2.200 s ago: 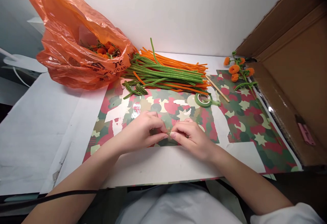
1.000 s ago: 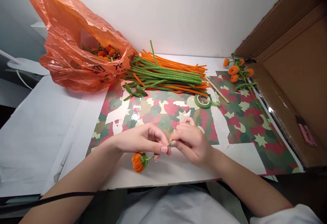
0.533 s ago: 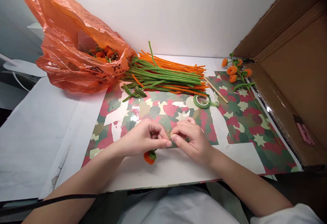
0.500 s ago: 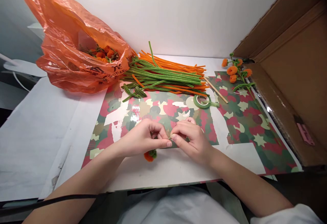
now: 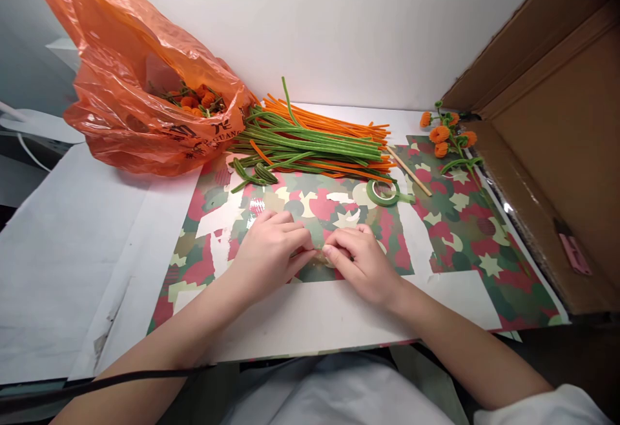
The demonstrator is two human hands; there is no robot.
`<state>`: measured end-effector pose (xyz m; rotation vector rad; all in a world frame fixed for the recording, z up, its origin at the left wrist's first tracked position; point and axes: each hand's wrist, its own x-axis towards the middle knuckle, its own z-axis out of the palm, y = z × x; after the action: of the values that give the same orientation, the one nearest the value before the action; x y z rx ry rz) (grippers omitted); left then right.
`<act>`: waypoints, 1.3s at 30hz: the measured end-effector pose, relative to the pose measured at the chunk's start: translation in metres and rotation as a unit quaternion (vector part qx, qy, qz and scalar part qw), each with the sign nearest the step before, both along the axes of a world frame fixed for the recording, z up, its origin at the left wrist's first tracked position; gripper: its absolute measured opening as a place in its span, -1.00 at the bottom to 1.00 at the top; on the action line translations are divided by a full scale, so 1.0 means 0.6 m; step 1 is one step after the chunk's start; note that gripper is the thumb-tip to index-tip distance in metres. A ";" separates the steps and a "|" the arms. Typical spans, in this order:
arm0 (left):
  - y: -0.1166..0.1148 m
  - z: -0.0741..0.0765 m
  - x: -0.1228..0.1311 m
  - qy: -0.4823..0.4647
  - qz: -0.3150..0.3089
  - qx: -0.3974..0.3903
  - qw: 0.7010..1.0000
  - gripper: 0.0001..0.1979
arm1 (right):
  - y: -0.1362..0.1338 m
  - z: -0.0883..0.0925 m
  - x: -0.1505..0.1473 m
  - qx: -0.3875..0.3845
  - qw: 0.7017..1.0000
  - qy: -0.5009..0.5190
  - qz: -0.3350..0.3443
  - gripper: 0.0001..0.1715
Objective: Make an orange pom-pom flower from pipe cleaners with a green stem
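My left hand [image 5: 276,248] is closed in a pinch, knuckles up, over the patterned mat [image 5: 310,205]. Facing it a short gap away, my right hand [image 5: 361,262] pinches thumb against forefinger. Whatever thin thing runs between the fingertips is too small to name. No orange and green flower head shows beneath my left hand now. Beyond the hands lie a roll of green tape [image 5: 383,194] and a few short bent green pipe cleaners [image 5: 254,174].
Green pipe cleaners [image 5: 320,141] and orange pipe cleaners [image 5: 334,121] lie piled at the back. An orange plastic bag [image 5: 159,134] holding orange flowers stands left. A wooden stick [image 5: 409,171], a flower spray [image 5: 450,134] and a cardboard box [image 5: 557,89] are right.
My left hand has turned over, knuckles up, and shifted slightly up and left. The orange and green flower head below it has gone from sight. My right hand has barely moved.
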<state>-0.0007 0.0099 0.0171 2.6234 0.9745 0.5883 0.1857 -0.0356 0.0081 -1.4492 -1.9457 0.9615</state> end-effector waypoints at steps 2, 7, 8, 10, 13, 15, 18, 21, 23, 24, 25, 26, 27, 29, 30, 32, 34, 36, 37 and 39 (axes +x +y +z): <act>0.001 -0.005 0.001 0.013 -0.007 0.090 0.996 -0.72 | 0.002 -0.001 0.001 -0.022 1.000 0.011 -0.010 -0.69; 0.000 0.000 0.001 -0.032 -0.007 -0.049 0.998 -0.77 | 0.006 -0.001 0.007 -0.034 0.998 0.049 -0.009 -0.67; 0.000 0.003 0.000 -0.050 -0.013 -0.146 0.988 -0.78 | 0.005 0.000 0.008 -0.030 0.998 0.057 -0.003 -0.68; 0.002 0.008 -0.005 -0.076 -0.031 -0.347 0.934 -0.71 | 0.004 0.003 0.010 -0.018 0.997 0.072 0.020 -0.69; 0.007 0.010 -0.011 -0.093 -0.066 -0.551 0.827 -0.59 | 0.002 0.007 0.014 0.013 0.993 0.095 0.069 -0.72; 0.010 0.008 -0.012 -0.106 -0.087 -0.616 0.775 -0.63 | 0.001 0.008 0.017 0.044 0.990 0.098 0.086 -0.74; 0.013 0.004 -0.012 -0.129 -0.076 -0.651 0.744 -0.70 | 0.000 0.007 0.022 0.094 0.988 0.087 0.087 -0.75; 0.015 0.002 -0.012 -0.141 -0.077 -0.658 0.736 -0.69 | 0.000 0.006 0.025 0.119 0.984 0.085 0.100 -0.76; 0.017 0.002 -0.013 -0.143 -0.106 -0.670 0.721 -0.69 | -0.001 0.006 0.024 0.132 0.980 0.089 0.117 -0.75; 0.017 0.002 -0.014 -0.141 -0.122 -0.679 0.710 -0.70 | -0.001 0.006 0.024 0.138 0.978 0.090 0.127 -0.76; 0.017 0.002 -0.014 -0.137 -0.137 -0.688 0.700 -0.71 | -0.001 0.007 0.023 0.143 0.976 0.091 0.138 -0.76; 0.016 0.002 -0.014 -0.134 -0.145 -0.694 0.692 -0.73 | -0.001 0.007 0.022 0.146 0.974 0.092 0.149 -0.76; 0.014 0.003 -0.014 -0.131 -0.145 -0.697 0.690 -0.74 | -0.002 0.008 0.022 0.145 0.973 0.092 0.156 -0.77; 0.010 0.004 -0.013 -0.127 -0.123 -0.687 0.705 -0.74 | -0.002 0.009 0.020 0.136 0.974 0.088 0.161 -0.79; 0.008 0.005 -0.012 -0.125 -0.106 -0.675 0.719 -0.73 | -0.002 0.010 0.019 0.133 0.975 0.085 0.158 -0.79; 0.004 0.007 -0.012 -0.121 -0.079 -0.641 0.754 -0.74 | -0.002 0.010 0.017 0.131 0.978 0.077 0.146 -0.80; 0.001 0.009 -0.011 -0.114 -0.061 -0.595 0.793 -0.75 | -0.002 0.009 0.016 0.133 0.980 0.063 0.131 -0.80; -0.001 0.011 -0.012 -0.095 -0.042 -0.541 0.835 -0.75 | -0.002 0.006 0.015 0.130 0.984 0.038 0.115 -0.80; -0.001 0.012 -0.012 -0.080 -0.033 -0.511 0.855 -0.75 | -0.002 0.005 0.014 0.128 0.986 0.023 0.108 -0.79; -0.001 0.013 -0.011 -0.045 -0.022 -0.444 0.895 -0.76 | -0.002 0.003 0.014 0.117 0.988 -0.004 0.099 -0.79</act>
<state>-0.0072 0.0094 0.0248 1.7734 0.8666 0.1674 0.1940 -0.0365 0.0099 -1.1475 -2.1591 0.7794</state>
